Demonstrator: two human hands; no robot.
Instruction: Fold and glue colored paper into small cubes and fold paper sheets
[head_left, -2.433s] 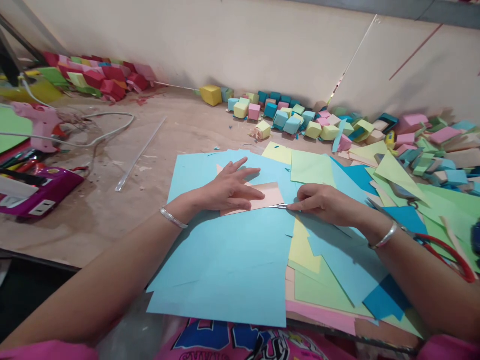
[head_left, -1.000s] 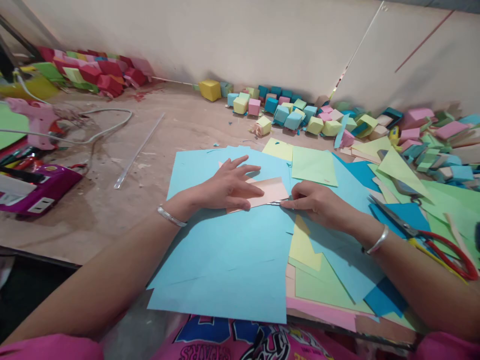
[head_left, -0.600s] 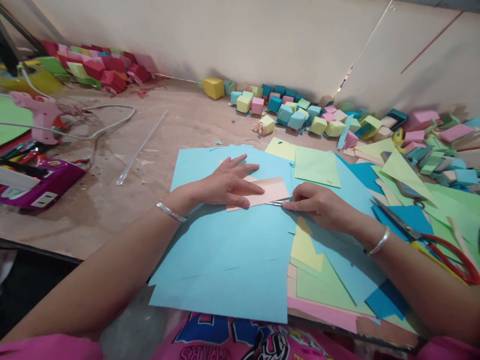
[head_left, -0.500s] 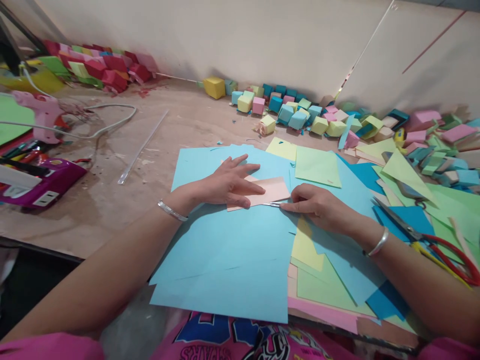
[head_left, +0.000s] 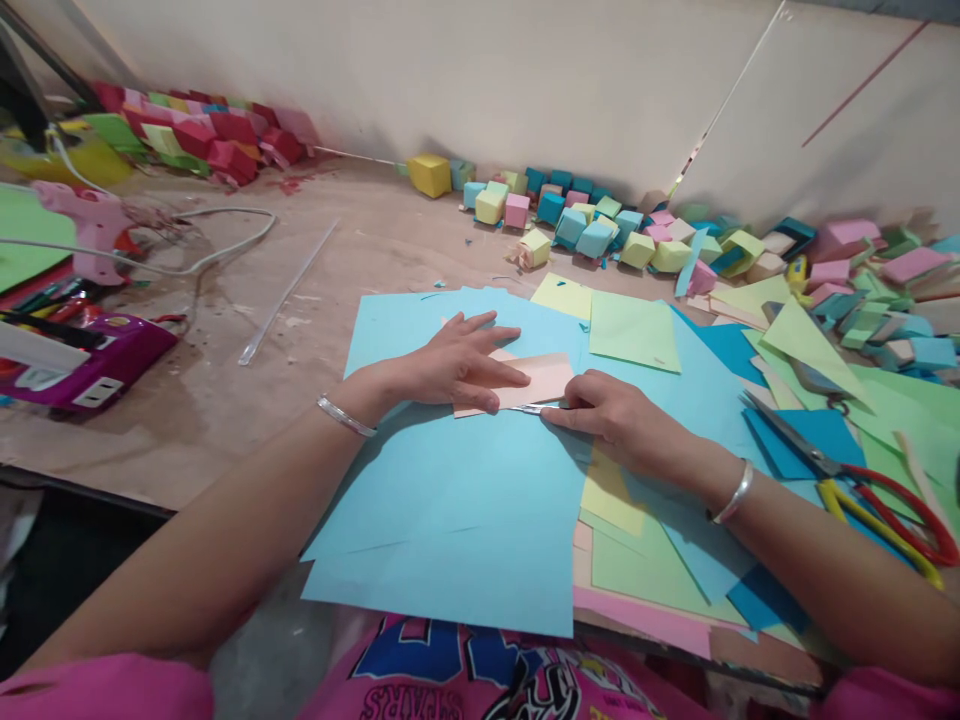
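Observation:
A pale peach piece of paper (head_left: 546, 374) lies on large light blue sheets (head_left: 457, 500). My left hand (head_left: 457, 365) rests flat on the peach paper with its fingers spread. Along the paper's near edge lies a thin silvery tool (head_left: 531, 408), its tip pointing left toward my left thumb. My right hand (head_left: 604, 410) is closed round the tool's right end, at the right end of the peach paper. The fingers hide the rest of the tool, so its kind is unclear.
Scissors (head_left: 840, 465) with red and yellow handles lie on the right over paper sheets. Folded paper blocks (head_left: 574, 230) line the wall. A clear glue stick (head_left: 289, 292), a pink glue gun (head_left: 90, 225) and a purple box (head_left: 112, 365) are on the left.
My right hand has slid a little to the left along the peach paper's near edge, with the silvery tool in it. My left hand has stayed in place.

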